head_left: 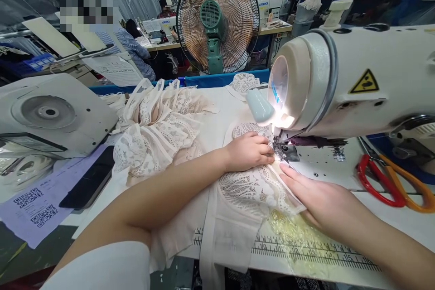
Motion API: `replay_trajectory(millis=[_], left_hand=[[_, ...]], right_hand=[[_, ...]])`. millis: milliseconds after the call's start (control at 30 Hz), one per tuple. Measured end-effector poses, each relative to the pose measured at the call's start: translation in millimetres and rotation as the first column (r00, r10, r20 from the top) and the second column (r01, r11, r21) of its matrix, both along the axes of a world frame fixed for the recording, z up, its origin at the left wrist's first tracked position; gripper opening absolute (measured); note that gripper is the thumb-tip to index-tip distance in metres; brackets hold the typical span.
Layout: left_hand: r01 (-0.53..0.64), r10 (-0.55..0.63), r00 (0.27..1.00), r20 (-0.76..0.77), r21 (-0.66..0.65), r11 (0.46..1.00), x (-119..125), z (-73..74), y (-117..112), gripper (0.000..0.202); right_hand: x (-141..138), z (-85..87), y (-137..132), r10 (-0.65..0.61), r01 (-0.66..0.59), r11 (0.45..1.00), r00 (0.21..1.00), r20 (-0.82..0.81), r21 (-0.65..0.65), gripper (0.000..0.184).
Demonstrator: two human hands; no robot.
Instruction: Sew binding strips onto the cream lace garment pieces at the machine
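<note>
Lace piece [244, 186] right under the machine [367, 68], left hand [249, 152] laid flat over it, right hand [314, 195] along its edge, can't tell if that one's pinching, pile [158, 131] crowding the left, phone [90, 181] beside that, scissors [390, 181] off right, fan [212, 18] blocking part of the room

The garment [242, 186] is textured lace cloth, the scissor handles [398, 198] smooth, glossy plastic.

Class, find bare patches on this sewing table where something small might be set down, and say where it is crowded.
Bare: white tabletop between the lace pile and left hand; machine bed between the right hand and scissors. Crowded: around the presser foot, both hands on lace; far left, phone and lilac paper.
</note>
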State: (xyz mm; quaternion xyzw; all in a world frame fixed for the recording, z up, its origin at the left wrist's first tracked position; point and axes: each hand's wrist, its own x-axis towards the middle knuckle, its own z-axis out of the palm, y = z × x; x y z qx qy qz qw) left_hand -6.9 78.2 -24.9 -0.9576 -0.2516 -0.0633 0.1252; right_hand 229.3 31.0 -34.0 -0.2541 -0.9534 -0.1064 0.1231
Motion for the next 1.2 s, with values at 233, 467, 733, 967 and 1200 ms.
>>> replay_trajectory(millis=[233, 467, 733, 967, 1200], left_hand=[[-0.018, 0.017, 1.0, -0.011, -0.05, 0.999, -1, 1.2, 6, 0.029], [-0.04, 0.04, 0.999, 0.012, -0.004, 0.999, -5, -2.1, 14, 0.028], [-0.102, 0.106, 0.989, 0.106, -0.045, 0.994, -11, 4.7, 15, 0.024], [-0.004, 0.076, 0.982, 0.171, -0.388, 0.921, 24, 36.1, -20, 0.02], [-0.027, 0.555, 0.737, 0.386, -0.804, 0.594, 26, 37.9, -25, 0.013]], right_hand=[[4, -6.5, 0, -0.009, 0.008, 1.0, 0.999, -0.035, -0.026, 0.046], [2, -4.9, 0, -0.001, 0.001, 1.0, 0.997, -0.071, 0.005, 0.041], [5, -9.4, -4, -0.07, 0.065, 0.997, 0.981, -0.182, -0.032, 0.037], [1, -1.5, -2, -0.057, 0.055, 0.998, 0.955, -0.292, -0.015, 0.033], [-3, 7.3, -26, -0.498, 0.246, 0.798, 0.783, -0.373, -0.55, 0.05]])
